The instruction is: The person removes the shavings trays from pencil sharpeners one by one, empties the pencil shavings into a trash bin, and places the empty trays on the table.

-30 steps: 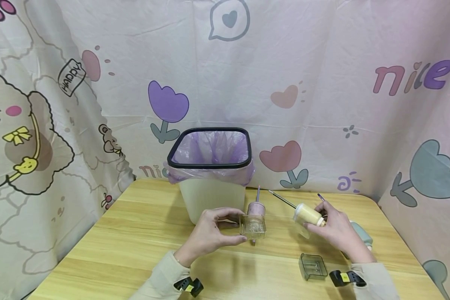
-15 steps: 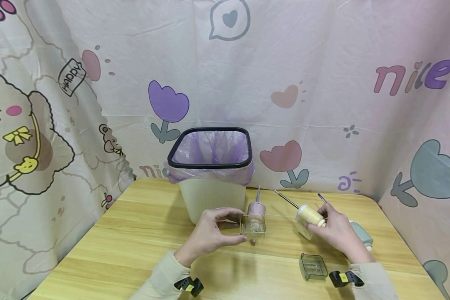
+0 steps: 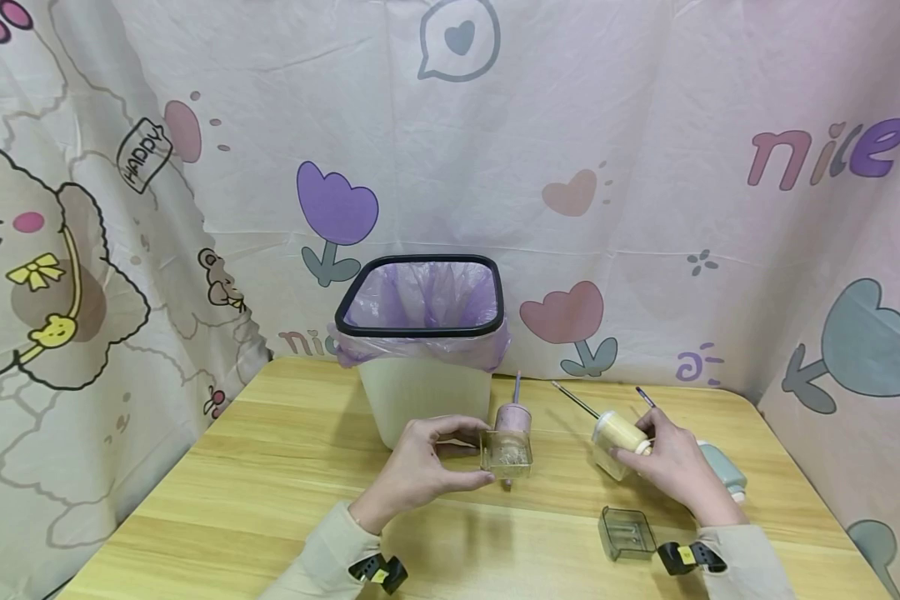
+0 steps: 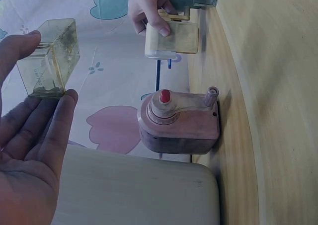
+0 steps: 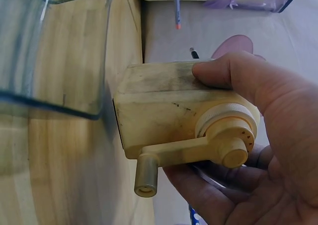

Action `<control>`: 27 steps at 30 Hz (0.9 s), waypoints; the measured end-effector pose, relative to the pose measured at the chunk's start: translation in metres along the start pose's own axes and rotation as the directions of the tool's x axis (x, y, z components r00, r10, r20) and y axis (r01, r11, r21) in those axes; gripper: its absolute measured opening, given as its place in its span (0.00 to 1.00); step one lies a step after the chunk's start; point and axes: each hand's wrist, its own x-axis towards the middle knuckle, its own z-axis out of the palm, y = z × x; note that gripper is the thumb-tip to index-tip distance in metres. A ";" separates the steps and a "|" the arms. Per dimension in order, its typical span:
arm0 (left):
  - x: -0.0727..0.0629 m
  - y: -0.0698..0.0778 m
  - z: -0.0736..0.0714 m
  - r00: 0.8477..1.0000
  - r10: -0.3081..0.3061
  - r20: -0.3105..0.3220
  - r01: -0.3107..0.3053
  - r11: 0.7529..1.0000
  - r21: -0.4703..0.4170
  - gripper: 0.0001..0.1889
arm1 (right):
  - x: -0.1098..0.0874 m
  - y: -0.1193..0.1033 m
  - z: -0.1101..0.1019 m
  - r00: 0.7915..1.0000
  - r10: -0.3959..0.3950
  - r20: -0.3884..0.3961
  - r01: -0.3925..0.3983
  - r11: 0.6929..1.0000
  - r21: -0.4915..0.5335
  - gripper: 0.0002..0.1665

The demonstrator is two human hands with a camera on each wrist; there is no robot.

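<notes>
My left hand [image 3: 423, 471] holds a clear, yellowish sharpener drawer [image 3: 506, 458] between thumb and fingers, above the table; grey residue clings inside it in the left wrist view. Behind the drawer stands a pink crank pencil sharpener [image 3: 513, 417] with a pencil [image 3: 517, 387] in it. A yellow crank pencil sharpener [image 5: 164, 101] is gripped by my right hand [image 3: 671, 462], thumb on one side and fingers round the other. Its crank faces the right wrist camera. A dark pencil [image 3: 576, 400] sticks out of its far end.
A bin [image 3: 427, 392] with a purple liner stands at the back, left of the pink sharpener. A dark see-through drawer [image 3: 627, 533] lies on the table before my right hand. Beyond that hand are a teal sharpener [image 3: 723, 471] and the tip of a blue pencil [image 3: 645, 397].
My right hand has shifted the yellow sharpener and its pencil slightly to the right, mostly in the first half second. My left hand and its drawer have stayed nearly still.
</notes>
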 end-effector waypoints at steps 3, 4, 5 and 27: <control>0.000 0.000 0.000 1.000 0.002 0.001 -0.002 1.000 0.000 0.27 | 0.001 0.001 0.000 1.000 0.009 0.007 -0.009 1.000 0.001 0.35; 0.000 0.000 0.000 1.000 0.004 0.001 -0.004 1.000 0.000 0.27 | 0.001 0.001 0.000 1.000 0.012 0.008 -0.012 1.000 0.001 0.35; 0.000 0.000 0.000 1.000 0.006 0.001 -0.006 1.000 0.001 0.27 | 0.001 0.001 0.000 1.000 0.013 0.007 -0.013 1.000 -0.001 0.35; 0.000 -0.002 0.000 1.000 0.007 0.007 -0.007 1.000 0.005 0.26 | 0.003 0.004 0.005 0.999 0.040 0.009 -0.040 0.999 -0.002 0.36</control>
